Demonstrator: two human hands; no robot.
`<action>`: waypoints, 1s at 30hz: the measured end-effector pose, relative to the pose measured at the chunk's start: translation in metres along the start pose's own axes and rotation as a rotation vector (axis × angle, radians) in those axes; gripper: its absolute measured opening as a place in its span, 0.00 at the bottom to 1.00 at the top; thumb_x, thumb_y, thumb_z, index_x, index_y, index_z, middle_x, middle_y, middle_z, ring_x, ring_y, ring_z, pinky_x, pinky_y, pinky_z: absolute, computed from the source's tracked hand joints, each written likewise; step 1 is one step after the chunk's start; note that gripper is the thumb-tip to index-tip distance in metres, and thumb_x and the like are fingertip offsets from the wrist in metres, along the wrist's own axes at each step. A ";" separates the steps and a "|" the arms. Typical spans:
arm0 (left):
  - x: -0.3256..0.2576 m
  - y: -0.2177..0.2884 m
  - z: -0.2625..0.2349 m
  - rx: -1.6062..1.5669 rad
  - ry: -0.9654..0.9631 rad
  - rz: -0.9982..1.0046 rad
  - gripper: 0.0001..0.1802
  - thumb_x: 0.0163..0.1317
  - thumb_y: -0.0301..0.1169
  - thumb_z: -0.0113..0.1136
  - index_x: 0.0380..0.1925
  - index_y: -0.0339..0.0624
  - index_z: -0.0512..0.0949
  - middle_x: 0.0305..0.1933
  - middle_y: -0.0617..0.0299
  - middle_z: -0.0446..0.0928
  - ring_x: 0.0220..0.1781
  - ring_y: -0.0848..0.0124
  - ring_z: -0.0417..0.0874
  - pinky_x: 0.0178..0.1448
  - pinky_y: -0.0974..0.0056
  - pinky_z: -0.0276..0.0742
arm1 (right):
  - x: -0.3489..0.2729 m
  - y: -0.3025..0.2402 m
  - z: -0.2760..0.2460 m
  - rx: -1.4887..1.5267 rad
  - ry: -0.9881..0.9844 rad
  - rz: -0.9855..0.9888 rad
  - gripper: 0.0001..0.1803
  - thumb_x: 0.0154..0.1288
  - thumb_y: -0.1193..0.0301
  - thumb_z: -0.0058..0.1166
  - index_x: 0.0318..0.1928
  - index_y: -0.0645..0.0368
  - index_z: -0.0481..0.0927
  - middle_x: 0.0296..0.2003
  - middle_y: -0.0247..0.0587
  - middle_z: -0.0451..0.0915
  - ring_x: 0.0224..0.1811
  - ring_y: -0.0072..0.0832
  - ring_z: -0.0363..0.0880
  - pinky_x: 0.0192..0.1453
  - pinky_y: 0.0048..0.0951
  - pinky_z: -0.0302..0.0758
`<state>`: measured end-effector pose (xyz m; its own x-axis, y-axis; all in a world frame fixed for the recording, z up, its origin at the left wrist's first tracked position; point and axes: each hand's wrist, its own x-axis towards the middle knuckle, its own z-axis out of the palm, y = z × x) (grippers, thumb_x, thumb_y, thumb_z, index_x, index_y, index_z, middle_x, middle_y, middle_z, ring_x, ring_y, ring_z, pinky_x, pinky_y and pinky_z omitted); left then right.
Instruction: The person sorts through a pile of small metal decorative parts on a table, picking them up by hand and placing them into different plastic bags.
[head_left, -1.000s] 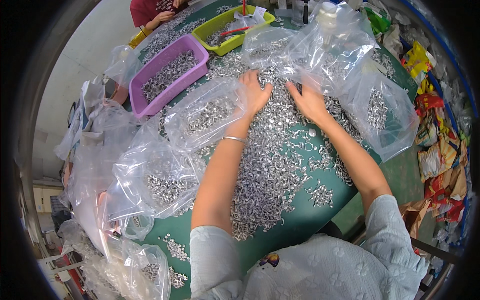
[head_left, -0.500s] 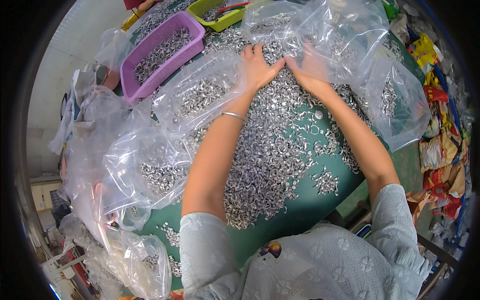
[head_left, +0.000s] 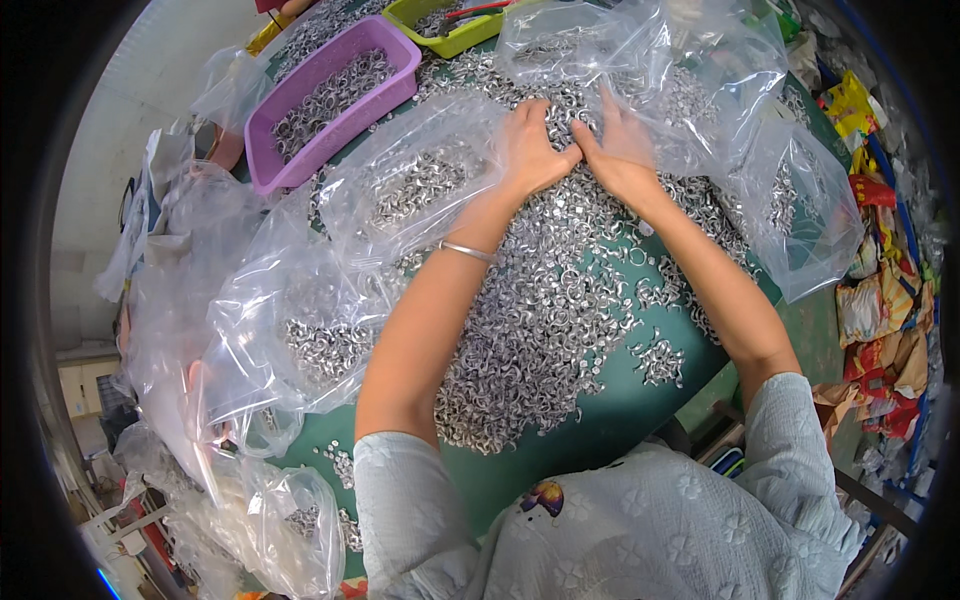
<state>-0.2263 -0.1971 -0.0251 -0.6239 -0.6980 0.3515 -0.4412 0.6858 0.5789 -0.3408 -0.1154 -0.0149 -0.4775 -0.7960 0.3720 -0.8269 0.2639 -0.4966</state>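
A broad heap of small silver metal rings and curved pieces covers the middle of the green table. At its far part my left hand rests on the pieces, fingers stretched forward and thumb pointing inward. My right hand lies flat just beside it, fingers extended and a little blurred by motion. The two thumbs nearly meet, with metal pieces between and under the hands. Neither hand grips anything. A clear plastic bag drapes close to the right fingers, and another clear bag with pieces in it touches the left wrist.
At the far left stands a purple basket of metal pieces, next to a yellow-green basket with a red-handled tool. More clear bags line the left side. Colourful packaging piles up on the right, beyond the table's edge.
Both hands have come slightly nearer to me over the pile, the left one also shifting right toward the other. The whole view has shifted a little.
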 end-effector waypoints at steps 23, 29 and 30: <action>-0.066 0.026 -0.051 -0.078 -0.229 0.045 0.32 0.41 0.33 0.65 0.50 0.40 0.67 0.52 0.47 0.70 0.56 0.51 0.69 0.59 0.54 0.65 | -0.058 -0.030 -0.015 0.166 -0.127 -0.068 0.22 0.62 0.58 0.46 0.53 0.56 0.71 0.52 0.55 0.69 0.50 0.52 0.69 0.54 0.49 0.66; -0.104 0.030 -0.059 -0.145 -0.104 0.158 0.28 0.42 0.22 0.59 0.47 0.41 0.66 0.50 0.51 0.68 0.56 0.54 0.66 0.57 0.53 0.62 | -0.092 -0.054 -0.029 0.288 -0.137 -0.168 0.19 0.61 0.63 0.49 0.49 0.60 0.71 0.52 0.48 0.70 0.51 0.47 0.68 0.55 0.41 0.63; -0.111 0.035 -0.064 -0.139 -0.121 0.124 0.27 0.43 0.19 0.58 0.47 0.39 0.65 0.49 0.50 0.68 0.55 0.52 0.66 0.58 0.55 0.62 | -0.098 -0.057 -0.030 0.289 -0.115 -0.196 0.19 0.61 0.63 0.49 0.49 0.60 0.71 0.53 0.47 0.70 0.51 0.47 0.68 0.55 0.41 0.63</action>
<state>-0.1320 -0.1086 0.0034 -0.7445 -0.5742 0.3405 -0.2679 0.7242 0.6354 -0.2560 -0.0362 0.0008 -0.2682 -0.8767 0.3994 -0.7735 -0.0512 -0.6318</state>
